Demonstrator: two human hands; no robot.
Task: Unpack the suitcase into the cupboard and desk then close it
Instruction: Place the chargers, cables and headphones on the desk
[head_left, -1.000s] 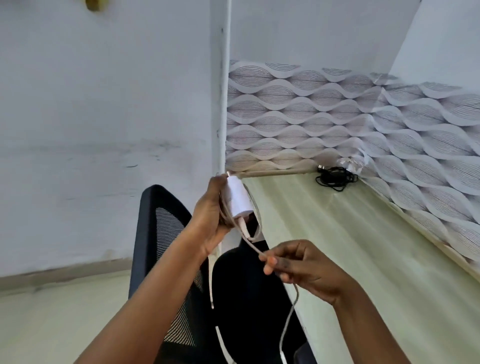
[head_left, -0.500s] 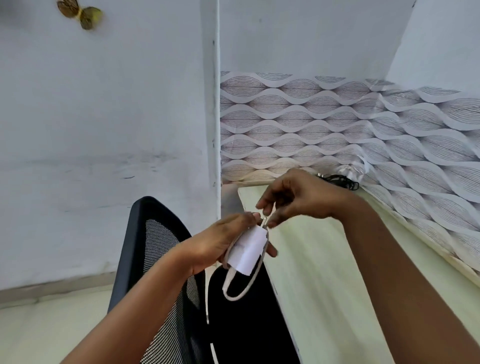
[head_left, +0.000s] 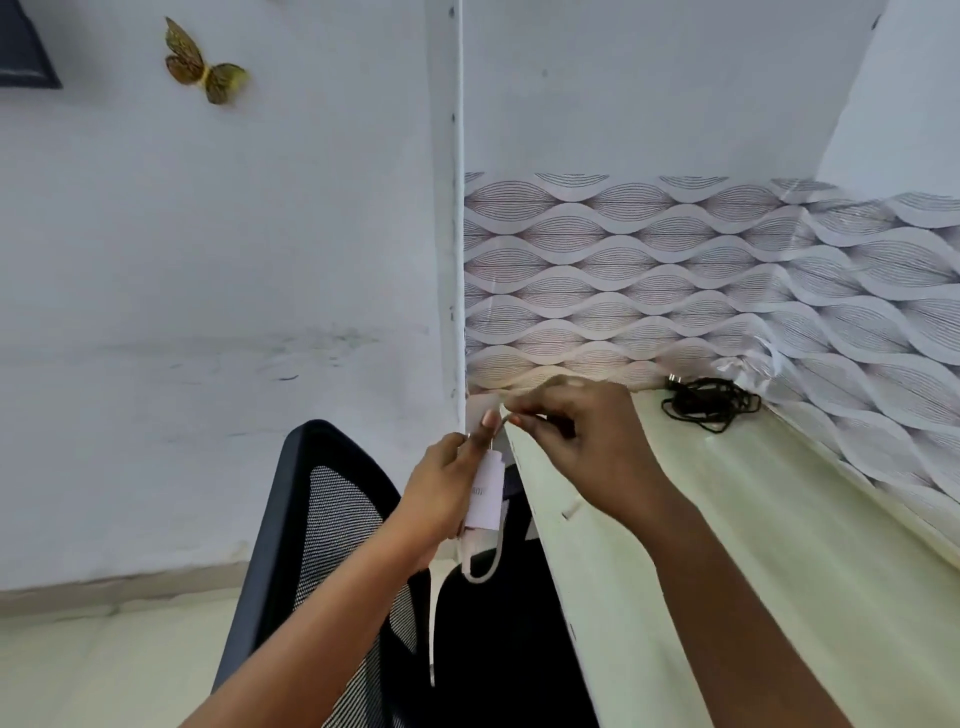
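Observation:
My left hand (head_left: 441, 493) grips a white charger plug (head_left: 487, 493) upright beside the near left corner of the pale green desk (head_left: 727, 519). Its white cable (head_left: 485, 566) is wound around the plug and a short loop hangs below it. My right hand (head_left: 576, 441) pinches the cable just above the plug's top. Both hands hover over the desk's left edge. The suitcase and cupboard are out of view.
A bundle of black cable (head_left: 709, 402) lies at the desk's far corner against the wave-patterned wall. A black mesh office chair (head_left: 332, 545) stands left of the desk, under my hands. A gold butterfly decoration (head_left: 200, 65) hangs on the white wall.
The cable that hung long below my right hand a second ago is now wrapped around the plug. My right hand rose from below the plug to above it.

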